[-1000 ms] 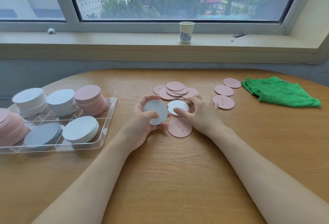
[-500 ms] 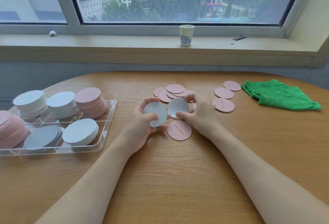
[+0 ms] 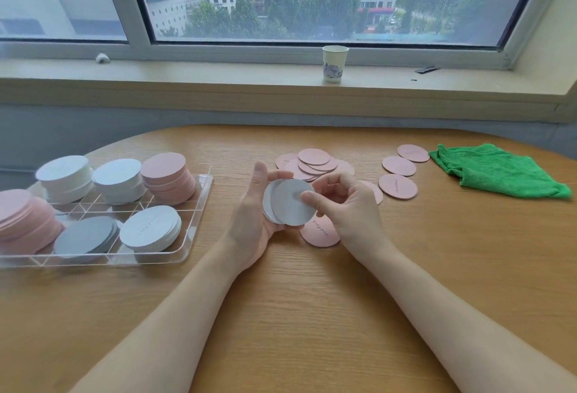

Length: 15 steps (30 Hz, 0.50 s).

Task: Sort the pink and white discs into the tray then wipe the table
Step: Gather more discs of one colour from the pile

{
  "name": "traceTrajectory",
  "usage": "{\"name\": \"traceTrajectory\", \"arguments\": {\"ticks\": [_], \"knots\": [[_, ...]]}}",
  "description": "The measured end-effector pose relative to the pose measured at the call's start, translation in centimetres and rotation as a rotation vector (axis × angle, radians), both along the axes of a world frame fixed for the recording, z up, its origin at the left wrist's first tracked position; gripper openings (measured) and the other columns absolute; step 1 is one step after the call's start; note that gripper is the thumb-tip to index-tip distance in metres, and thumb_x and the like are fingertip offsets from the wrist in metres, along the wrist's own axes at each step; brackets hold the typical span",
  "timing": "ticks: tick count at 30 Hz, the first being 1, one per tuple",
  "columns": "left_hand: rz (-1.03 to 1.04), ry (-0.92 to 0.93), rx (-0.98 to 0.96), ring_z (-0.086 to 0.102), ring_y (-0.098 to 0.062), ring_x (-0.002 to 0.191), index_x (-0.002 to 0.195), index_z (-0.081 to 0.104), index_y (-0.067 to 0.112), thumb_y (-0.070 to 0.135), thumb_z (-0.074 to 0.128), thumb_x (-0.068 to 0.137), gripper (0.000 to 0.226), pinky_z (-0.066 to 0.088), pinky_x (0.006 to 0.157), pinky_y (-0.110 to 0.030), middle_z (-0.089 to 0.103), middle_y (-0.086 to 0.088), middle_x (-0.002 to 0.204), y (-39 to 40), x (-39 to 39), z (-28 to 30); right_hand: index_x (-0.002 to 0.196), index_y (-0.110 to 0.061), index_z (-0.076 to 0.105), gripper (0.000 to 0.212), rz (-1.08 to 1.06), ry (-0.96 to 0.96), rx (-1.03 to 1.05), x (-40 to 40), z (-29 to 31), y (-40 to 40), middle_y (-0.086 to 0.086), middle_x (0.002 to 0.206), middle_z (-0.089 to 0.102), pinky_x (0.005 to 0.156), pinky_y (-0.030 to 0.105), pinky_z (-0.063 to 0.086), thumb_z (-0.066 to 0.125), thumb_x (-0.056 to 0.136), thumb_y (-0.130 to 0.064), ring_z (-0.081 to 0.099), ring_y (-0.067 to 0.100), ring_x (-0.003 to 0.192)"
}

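My left hand (image 3: 249, 224) cradles a small stack of white discs (image 3: 288, 203) above the table's middle. My right hand (image 3: 346, 208) pinches the top white disc at its right edge, laying it over the stack. Under my right hand one pink disc (image 3: 318, 233) lies on the wood. A loose pile of pink discs (image 3: 312, 163) sits just beyond, and three more pink discs (image 3: 398, 185) lie to the right. The clear tray (image 3: 196, 220) at the left holds stacks of white discs (image 3: 150, 228) and pink discs (image 3: 167, 178). A green cloth (image 3: 499, 174) lies far right.
The wooden table (image 3: 296, 314) has a rounded far edge below a window sill. A paper cup (image 3: 334, 63) stands on the sill, and a small dark object (image 3: 426, 69) lies on the sill to its right.
My right hand lifted a white disc off the table and carried it left onto the disc held in my left hand. Both hands rose slightly.
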<state>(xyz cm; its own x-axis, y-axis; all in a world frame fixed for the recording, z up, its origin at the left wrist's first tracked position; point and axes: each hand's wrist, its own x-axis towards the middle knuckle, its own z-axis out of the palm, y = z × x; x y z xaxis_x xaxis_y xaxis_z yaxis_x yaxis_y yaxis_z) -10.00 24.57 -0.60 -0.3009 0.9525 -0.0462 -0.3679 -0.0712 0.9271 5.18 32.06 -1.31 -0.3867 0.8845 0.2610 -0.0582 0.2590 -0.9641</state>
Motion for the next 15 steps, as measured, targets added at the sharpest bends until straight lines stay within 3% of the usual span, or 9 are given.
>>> {"name": "traceTrajectory", "arguments": {"ticks": [6, 9, 12, 15], "knots": [[-0.064, 0.023, 0.023, 0.072, -0.028, 0.097, 0.123, 0.062, 0.009, 0.075, 0.036, 0.088, 0.079, 0.060, 0.066, -0.041, 0.074, -0.011, 0.109, -0.4, 0.3, -0.3, 0.091, -0.020, 0.076, 0.021, -0.074, -0.207, 0.130, -0.8, -0.5, -0.3, -0.007, 0.071, 0.067, 0.066, 0.015, 0.045, 0.088, 0.075, -0.028, 0.057, 0.002, 0.064], [-0.048, 0.042, 0.004, 0.072, -0.032, 0.102, 0.129, 0.059, 0.012, 0.082, 0.045, 0.078, 0.088, 0.061, 0.068, -0.043, 0.073, -0.015, 0.115, -0.6, 0.2, -0.5, 0.096, -0.023, 0.079, 0.021, -0.053, -0.231, 0.142, -1.1, -0.6, -0.4, -0.003, 0.081, 0.069, 0.068, 0.016, 0.043, 0.087, 0.077, -0.029, 0.055, 0.004, 0.068], [-0.020, 0.049, -0.022, 0.073, -0.035, 0.105, 0.134, 0.055, 0.013, 0.079, 0.046, 0.080, 0.086, 0.060, 0.072, -0.046, 0.070, -0.019, 0.124, -1.5, 0.4, -0.5, 0.092, -0.024, 0.079, 0.018, -0.016, -0.224, 0.109, -1.0, -0.5, -0.7, 0.000, 0.085, 0.069, 0.068, 0.022, 0.045, 0.087, 0.077, -0.031, 0.054, 0.012, 0.068], [0.026, 0.082, -0.050, 0.073, -0.036, 0.096, 0.131, 0.055, 0.010, 0.073, 0.044, 0.092, 0.075, 0.060, 0.072, -0.048, 0.070, -0.020, 0.117, -2.9, 0.3, -0.3, 0.086, -0.021, 0.077, 0.013, 0.060, -0.199, 0.084, -1.2, 0.6, -1.9, 0.003, 0.083, 0.074, 0.066, 0.036, 0.052, 0.086, 0.079, -0.027, 0.063, 0.026, 0.066]]}}
